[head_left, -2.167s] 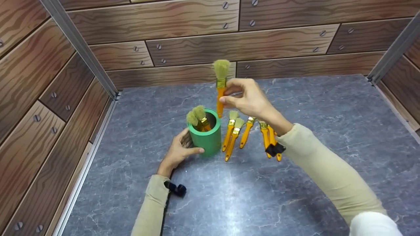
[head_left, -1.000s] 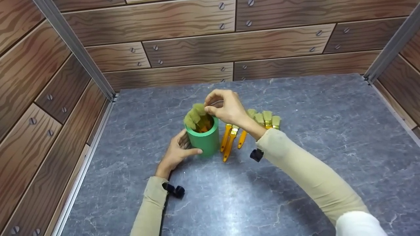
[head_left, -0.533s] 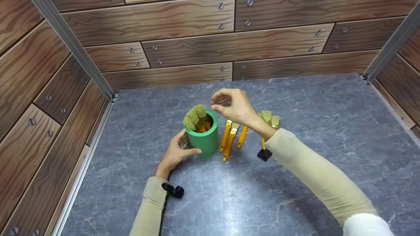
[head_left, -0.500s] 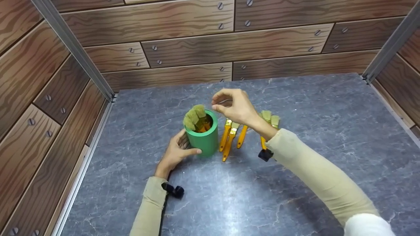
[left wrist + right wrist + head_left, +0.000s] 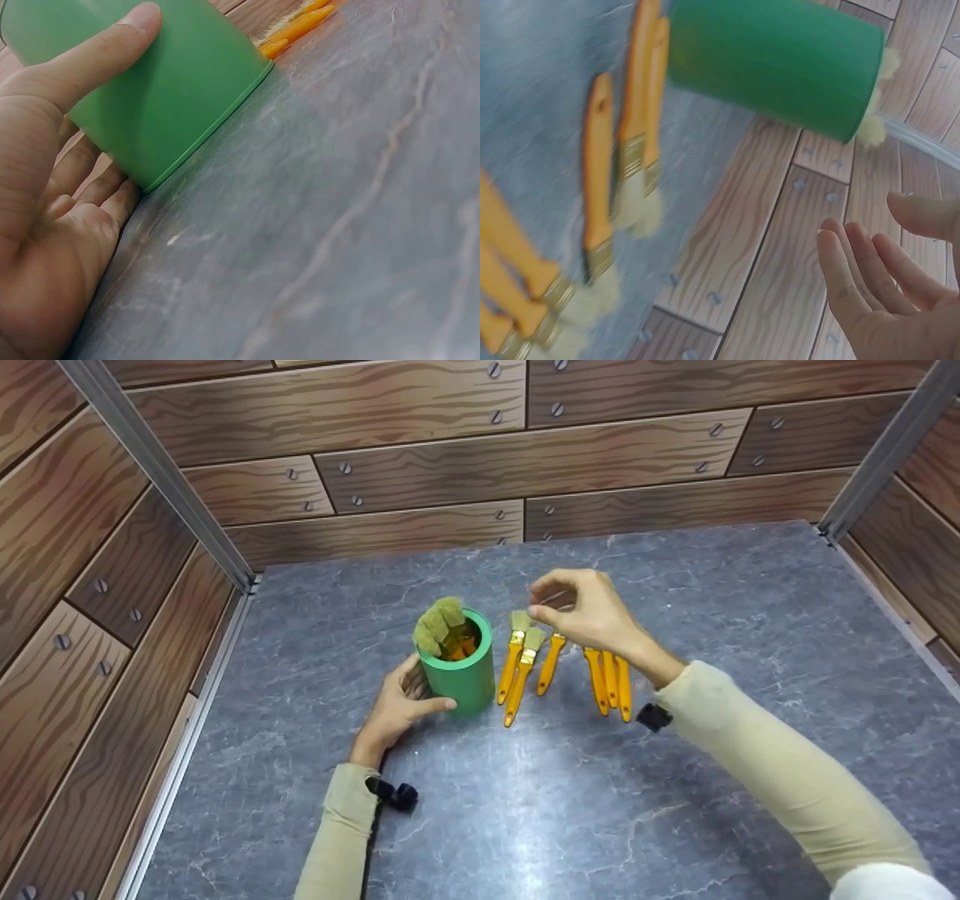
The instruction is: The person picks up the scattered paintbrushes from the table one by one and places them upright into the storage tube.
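Observation:
A green cylindrical cup (image 5: 463,688) stands upright on the table. Several paintbrushes (image 5: 448,613) are in it, bristles up and leaning to the left of its rim. My left hand (image 5: 400,707) holds the cup from the left; in the left wrist view the thumb lies along its wall and the other fingers pass behind it. My right hand (image 5: 589,604) hovers over the loose brushes with bent fingers, thumb apart, holding nothing. Beneath it lie two paintbrushes (image 5: 519,685) side by side, one single paintbrush (image 5: 550,667), and three paintbrushes (image 5: 610,681) whose bristles my hand hides.
A grey marbled tabletop (image 5: 465,810) carries everything. Wood-patterned panels (image 5: 420,472) rise behind it and along both sides, with metal posts at the corners. A small black wrist camera (image 5: 405,797) hangs by each sleeve.
My right hand lowered a paintbrush into the cup, let go of it, and moved away to the right over the loose brushes. My left hand has stayed at the cup.

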Demonstrator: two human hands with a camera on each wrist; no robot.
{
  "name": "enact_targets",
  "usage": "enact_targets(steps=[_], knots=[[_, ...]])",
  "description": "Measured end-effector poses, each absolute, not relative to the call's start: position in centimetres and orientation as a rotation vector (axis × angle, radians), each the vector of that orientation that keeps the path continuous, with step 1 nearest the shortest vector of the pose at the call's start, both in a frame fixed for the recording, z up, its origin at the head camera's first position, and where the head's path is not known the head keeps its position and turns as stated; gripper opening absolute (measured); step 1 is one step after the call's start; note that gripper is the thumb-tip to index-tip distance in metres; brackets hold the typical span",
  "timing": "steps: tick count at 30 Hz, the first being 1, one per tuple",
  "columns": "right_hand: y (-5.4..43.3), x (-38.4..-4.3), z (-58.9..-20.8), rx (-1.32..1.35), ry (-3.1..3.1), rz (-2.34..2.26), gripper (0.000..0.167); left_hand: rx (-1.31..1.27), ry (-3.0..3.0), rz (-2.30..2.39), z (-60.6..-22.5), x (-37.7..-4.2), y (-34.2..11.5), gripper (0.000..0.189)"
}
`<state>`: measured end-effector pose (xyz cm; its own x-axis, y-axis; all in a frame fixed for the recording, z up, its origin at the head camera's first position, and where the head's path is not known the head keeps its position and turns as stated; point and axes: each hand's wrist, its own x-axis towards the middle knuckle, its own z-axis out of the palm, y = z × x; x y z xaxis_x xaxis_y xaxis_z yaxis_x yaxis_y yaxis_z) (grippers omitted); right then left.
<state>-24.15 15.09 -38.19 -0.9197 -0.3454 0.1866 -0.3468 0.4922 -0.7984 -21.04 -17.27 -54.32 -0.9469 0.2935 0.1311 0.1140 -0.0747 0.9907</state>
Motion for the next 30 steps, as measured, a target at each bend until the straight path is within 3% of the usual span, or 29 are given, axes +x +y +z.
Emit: enact_targets(steps=[30], knots=[[24.0, -22.9, -44.8, 0.430, -2.967, 1.160, 0.032, 0.460, 2.036, 2.171, -54.3, -21.0, -17.2, 0.106]])
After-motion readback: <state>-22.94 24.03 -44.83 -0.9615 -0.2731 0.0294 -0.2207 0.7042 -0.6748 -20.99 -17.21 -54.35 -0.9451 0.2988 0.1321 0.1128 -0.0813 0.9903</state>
